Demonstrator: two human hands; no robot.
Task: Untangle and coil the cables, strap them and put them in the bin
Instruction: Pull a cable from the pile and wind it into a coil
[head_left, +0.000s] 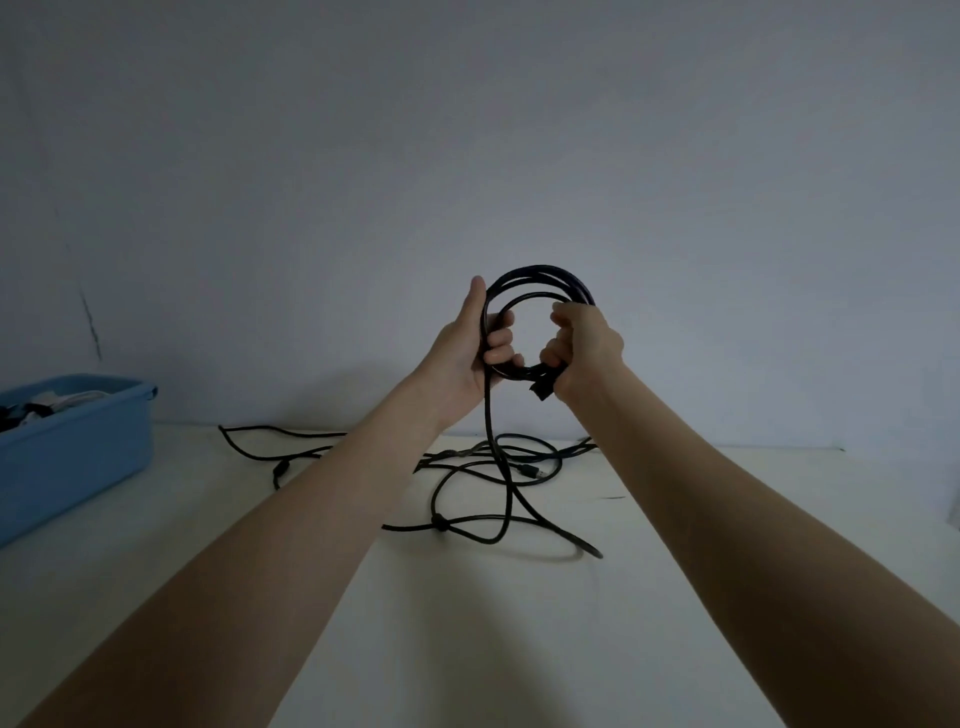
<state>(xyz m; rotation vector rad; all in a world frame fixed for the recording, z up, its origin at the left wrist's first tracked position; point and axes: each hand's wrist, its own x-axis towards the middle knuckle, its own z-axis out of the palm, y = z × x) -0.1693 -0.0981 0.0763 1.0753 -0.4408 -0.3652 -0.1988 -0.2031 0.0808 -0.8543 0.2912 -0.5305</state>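
I hold a black cable coil (540, 278) of several loops upright above the table. My left hand (475, 345) grips its left side, fingers curled round the strands. My right hand (582, 351) grips the right and lower side, with a black plug end (540, 391) sticking out below the fist. From the coil one strand hangs down to a loose tangle of black cables (483, 483) on the white table (467, 623). A small USB connector (532, 472) lies in that tangle.
A blue plastic bin (78, 447) stands at the left edge of the table, with pale and dark items inside. A cable end (244, 441) trails toward it. A plain wall closes the back of the table.
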